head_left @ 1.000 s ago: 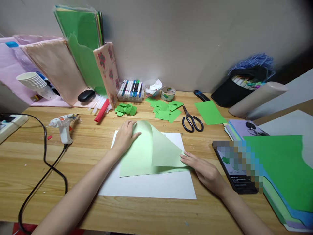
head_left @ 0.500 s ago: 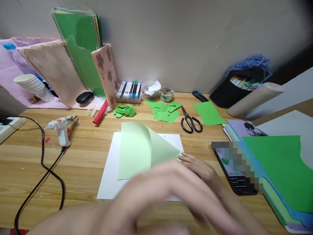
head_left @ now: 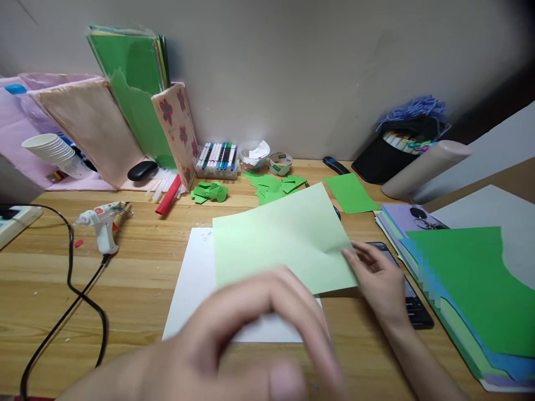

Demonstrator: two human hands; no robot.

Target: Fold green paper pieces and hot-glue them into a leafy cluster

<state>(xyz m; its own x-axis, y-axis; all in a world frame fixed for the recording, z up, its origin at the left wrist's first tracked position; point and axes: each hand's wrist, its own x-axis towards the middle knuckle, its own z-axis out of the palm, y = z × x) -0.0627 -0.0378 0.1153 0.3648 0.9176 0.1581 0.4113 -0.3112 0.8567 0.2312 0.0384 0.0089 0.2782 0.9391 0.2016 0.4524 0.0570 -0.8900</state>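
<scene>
A pale green paper sheet (head_left: 284, 239) lies unfolded and slightly lifted over a white sheet (head_left: 196, 278) on the wooden desk (head_left: 137, 262). My right hand (head_left: 378, 278) pinches the pale green sheet at its right edge. My left hand (head_left: 251, 340) is raised close to the camera, blurred, its fingers curled and apart with nothing visibly in them. It hides the lower part of both sheets.
A glue gun (head_left: 100, 223) with a black cord (head_left: 71, 301) lies at the left. Green paper scraps (head_left: 271, 186), a marker box (head_left: 217, 159), tape (head_left: 280, 163) and paper folders (head_left: 129, 89) line the back. A phone (head_left: 412, 306) and stacked coloured sheets (head_left: 463, 284) sit at the right.
The pale green sheet was folded over; now it is opened out flat and shifted right, covering the scissors. My left hand left the sheet and rose toward the camera.
</scene>
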